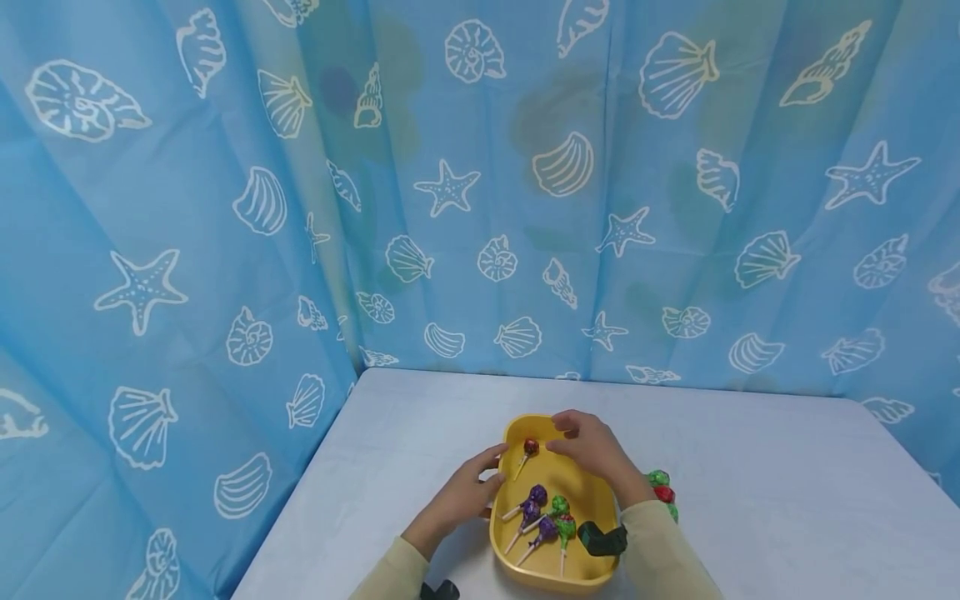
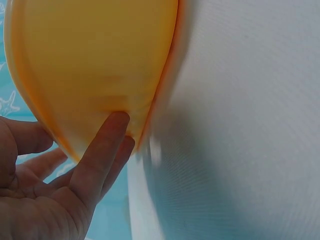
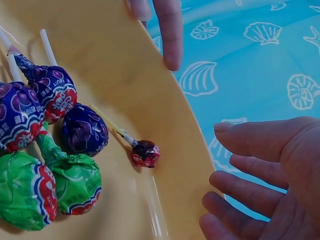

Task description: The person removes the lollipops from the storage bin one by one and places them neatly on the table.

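A yellow tray [image 1: 555,475] sits before me on the table. My left hand [image 1: 463,493] is at its left side; in the left wrist view, straight fingers [image 2: 102,150] touch the tray's outer wall and the thumb is by the rim. My right hand [image 1: 592,450] is at the far right end, its thumb and fingers spread around the rim; contact is hard to tell. One dark red lollipop [image 3: 146,153] lies alone at the tray's far end. Purple lollipops [image 1: 546,528] and green lollipops [image 1: 560,505] lie together in the near half.
Right of the tray, partly behind my right forearm, are more green lollipops [image 1: 657,478] and a red one [image 1: 664,494]. The white table [image 1: 757,483] ends at a blue seashell curtain [image 1: 495,208] at the back and left. Black wrist gear [image 1: 602,539] covers part of the tray.
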Action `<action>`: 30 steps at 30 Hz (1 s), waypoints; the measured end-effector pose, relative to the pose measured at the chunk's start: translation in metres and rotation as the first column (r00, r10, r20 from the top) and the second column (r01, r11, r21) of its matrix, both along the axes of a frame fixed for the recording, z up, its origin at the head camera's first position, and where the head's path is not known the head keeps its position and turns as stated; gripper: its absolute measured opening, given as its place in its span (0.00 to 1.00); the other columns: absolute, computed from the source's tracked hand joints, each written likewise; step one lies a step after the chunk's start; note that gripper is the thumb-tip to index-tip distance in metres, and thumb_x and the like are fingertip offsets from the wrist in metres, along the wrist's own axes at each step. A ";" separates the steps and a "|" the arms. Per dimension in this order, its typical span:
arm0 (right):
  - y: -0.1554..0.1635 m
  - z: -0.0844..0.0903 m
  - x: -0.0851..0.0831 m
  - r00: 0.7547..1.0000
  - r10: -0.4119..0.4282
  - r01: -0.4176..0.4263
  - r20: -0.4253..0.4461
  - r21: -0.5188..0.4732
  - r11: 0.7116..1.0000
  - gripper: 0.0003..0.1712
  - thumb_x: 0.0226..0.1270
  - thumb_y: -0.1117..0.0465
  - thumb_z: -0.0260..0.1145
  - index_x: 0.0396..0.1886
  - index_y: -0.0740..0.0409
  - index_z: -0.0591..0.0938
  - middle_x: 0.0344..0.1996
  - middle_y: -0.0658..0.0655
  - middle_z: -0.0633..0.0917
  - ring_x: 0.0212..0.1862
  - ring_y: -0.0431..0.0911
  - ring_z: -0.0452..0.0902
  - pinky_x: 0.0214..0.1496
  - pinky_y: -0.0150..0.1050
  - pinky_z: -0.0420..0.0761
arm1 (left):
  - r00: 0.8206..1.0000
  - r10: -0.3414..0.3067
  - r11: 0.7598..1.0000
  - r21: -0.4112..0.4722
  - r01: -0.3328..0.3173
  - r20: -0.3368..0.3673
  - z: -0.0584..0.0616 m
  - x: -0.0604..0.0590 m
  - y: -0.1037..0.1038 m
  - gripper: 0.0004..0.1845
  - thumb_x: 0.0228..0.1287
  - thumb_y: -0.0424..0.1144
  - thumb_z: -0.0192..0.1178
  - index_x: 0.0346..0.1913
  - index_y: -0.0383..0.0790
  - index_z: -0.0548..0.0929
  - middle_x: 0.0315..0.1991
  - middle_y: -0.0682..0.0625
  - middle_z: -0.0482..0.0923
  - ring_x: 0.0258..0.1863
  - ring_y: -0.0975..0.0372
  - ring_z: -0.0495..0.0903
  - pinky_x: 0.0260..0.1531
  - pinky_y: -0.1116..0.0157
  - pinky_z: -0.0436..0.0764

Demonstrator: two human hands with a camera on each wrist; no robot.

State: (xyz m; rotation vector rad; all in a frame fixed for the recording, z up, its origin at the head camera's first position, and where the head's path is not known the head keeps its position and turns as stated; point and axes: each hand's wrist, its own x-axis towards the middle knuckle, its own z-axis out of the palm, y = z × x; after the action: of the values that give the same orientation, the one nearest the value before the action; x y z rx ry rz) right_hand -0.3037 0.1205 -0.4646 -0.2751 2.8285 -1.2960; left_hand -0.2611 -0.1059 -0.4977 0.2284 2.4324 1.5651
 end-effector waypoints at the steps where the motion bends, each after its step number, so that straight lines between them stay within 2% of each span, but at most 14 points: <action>1: -0.001 0.000 -0.001 1.000 0.008 -0.008 -0.002 0.004 1.000 0.23 0.67 0.62 0.71 0.59 0.66 0.81 0.55 0.65 0.83 0.57 0.62 0.79 0.59 0.57 0.81 | 1.000 -0.001 1.000 0.002 0.001 0.000 0.000 0.000 0.000 0.26 0.77 0.37 0.55 0.75 0.47 0.69 0.68 0.36 0.70 0.52 0.49 0.82 0.33 0.60 0.90; 7: -0.006 -0.004 -0.007 0.999 0.038 -0.038 0.014 0.014 0.999 0.23 0.67 0.63 0.70 0.60 0.67 0.80 0.55 0.66 0.83 0.57 0.61 0.79 0.59 0.57 0.81 | 1.000 -0.016 1.000 0.025 0.016 0.014 -0.001 0.000 -0.002 0.27 0.77 0.37 0.55 0.76 0.48 0.69 0.68 0.36 0.69 0.50 0.50 0.83 0.32 0.59 0.90; 16: -0.013 -0.007 -0.017 0.994 0.092 -0.096 0.066 0.063 0.993 0.25 0.64 0.66 0.71 0.60 0.67 0.80 0.54 0.66 0.83 0.58 0.62 0.78 0.60 0.55 0.81 | 1.000 -0.016 1.000 0.010 0.016 0.017 0.000 -0.001 -0.002 0.27 0.78 0.37 0.54 0.76 0.48 0.68 0.69 0.37 0.69 0.51 0.49 0.82 0.34 0.59 0.89; 23: -0.017 -0.015 -0.022 0.990 0.090 -0.100 0.106 0.092 0.991 0.26 0.64 0.65 0.72 0.62 0.65 0.80 0.57 0.65 0.82 0.60 0.62 0.77 0.61 0.55 0.80 | 1.000 -0.009 1.000 0.003 0.009 0.018 0.002 0.000 -0.002 0.27 0.77 0.38 0.55 0.76 0.48 0.69 0.68 0.37 0.70 0.50 0.51 0.83 0.33 0.60 0.89; 30: -0.020 -0.019 -0.022 0.988 0.103 -0.114 0.118 0.095 0.989 0.24 0.63 0.66 0.73 0.58 0.67 0.81 0.50 0.63 0.85 0.54 0.60 0.80 0.58 0.54 0.83 | 1.000 -0.009 1.000 0.000 0.009 0.013 0.002 0.000 -0.003 0.26 0.78 0.37 0.55 0.76 0.48 0.69 0.68 0.37 0.70 0.50 0.52 0.83 0.33 0.60 0.89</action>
State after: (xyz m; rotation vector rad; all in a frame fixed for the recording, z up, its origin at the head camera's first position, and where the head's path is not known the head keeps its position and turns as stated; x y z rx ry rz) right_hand -0.3261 0.1009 -0.4832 -0.3368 2.7322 -1.1062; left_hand -0.2611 -0.1085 -0.4955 0.2287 2.4184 1.5574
